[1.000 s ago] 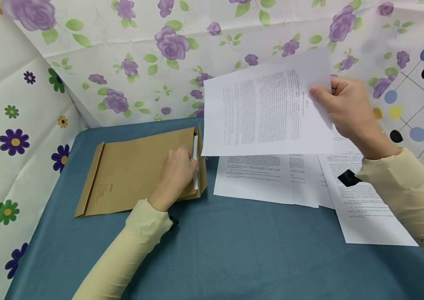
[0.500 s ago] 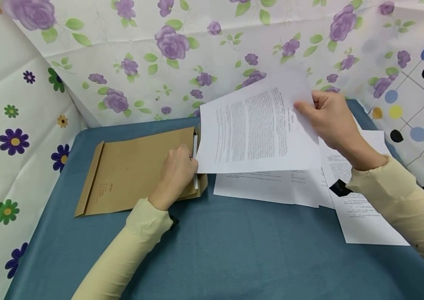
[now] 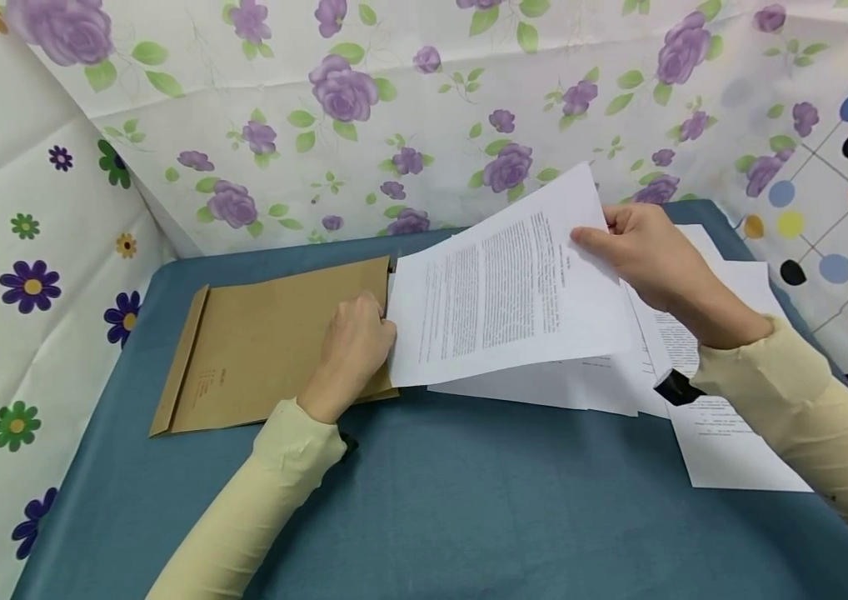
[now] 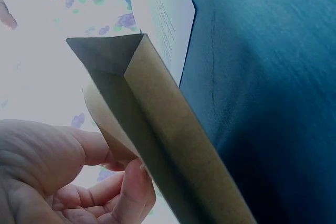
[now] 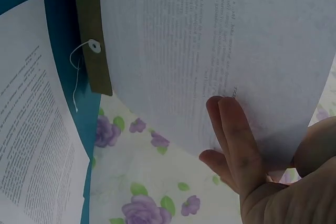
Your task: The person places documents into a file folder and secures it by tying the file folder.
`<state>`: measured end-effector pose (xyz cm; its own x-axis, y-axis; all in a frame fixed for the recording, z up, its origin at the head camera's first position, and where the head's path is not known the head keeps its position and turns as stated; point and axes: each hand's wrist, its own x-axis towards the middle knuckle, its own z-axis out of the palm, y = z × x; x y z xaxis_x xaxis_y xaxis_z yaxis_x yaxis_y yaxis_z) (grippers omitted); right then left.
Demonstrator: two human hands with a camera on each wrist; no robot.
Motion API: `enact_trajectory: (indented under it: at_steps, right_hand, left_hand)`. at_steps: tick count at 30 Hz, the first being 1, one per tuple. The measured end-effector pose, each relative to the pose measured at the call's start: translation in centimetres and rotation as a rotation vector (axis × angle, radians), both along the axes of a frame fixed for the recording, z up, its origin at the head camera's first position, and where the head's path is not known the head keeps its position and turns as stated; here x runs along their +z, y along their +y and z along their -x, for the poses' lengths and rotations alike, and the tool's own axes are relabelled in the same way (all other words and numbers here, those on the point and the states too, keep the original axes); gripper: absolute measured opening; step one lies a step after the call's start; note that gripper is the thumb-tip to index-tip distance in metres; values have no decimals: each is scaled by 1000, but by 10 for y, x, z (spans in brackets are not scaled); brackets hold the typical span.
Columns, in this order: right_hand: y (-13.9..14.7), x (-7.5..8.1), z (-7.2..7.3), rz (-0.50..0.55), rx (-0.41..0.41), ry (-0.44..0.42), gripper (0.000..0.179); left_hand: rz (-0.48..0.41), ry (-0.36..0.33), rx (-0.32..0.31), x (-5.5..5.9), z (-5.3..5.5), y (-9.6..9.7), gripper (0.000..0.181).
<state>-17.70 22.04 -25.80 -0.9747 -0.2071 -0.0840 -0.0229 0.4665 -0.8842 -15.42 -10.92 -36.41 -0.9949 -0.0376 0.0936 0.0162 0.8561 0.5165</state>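
Observation:
A brown paper envelope (image 3: 266, 342) lies at the left of the table. My left hand (image 3: 349, 346) pinches its mouth edge; in the left wrist view thumb and finger hold one wall (image 4: 157, 114) and the mouth gapes. With thumb on one face and fingers behind, my right hand (image 3: 652, 258) holds a printed sheet (image 3: 499, 292) by its right edge. The sheet is tilted, its left edge at the envelope's mouth; whether that edge is inside cannot be told. In the right wrist view the flap (image 5: 89, 24) with a string (image 5: 76, 85) shows beside the sheet.
Overlapping printed sheets (image 3: 529, 393) lie on the blue tablecloth (image 3: 469, 500) under the held one. Another printed page (image 3: 746, 467) lies farther right, partly under the right forearm. Flowered sheeting (image 3: 244, 125) stands behind the table and at its left.
My right hand has come down and left with the sheet, bringing its left edge to the envelope's mouth and covering the flap. The left hand keeps its hold on the envelope.

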Motion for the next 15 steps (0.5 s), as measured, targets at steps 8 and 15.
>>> enact_trajectory:
  at_steps: [8,15]
  right_hand:
    - [-5,0,2,91,97,-110,43]
    - [-14,-2,7,105,152,-105,38]
  left_hand:
    - [12,0,2,-2,0,1,24]
    - [13,5,-9,-3,-1,1,24]
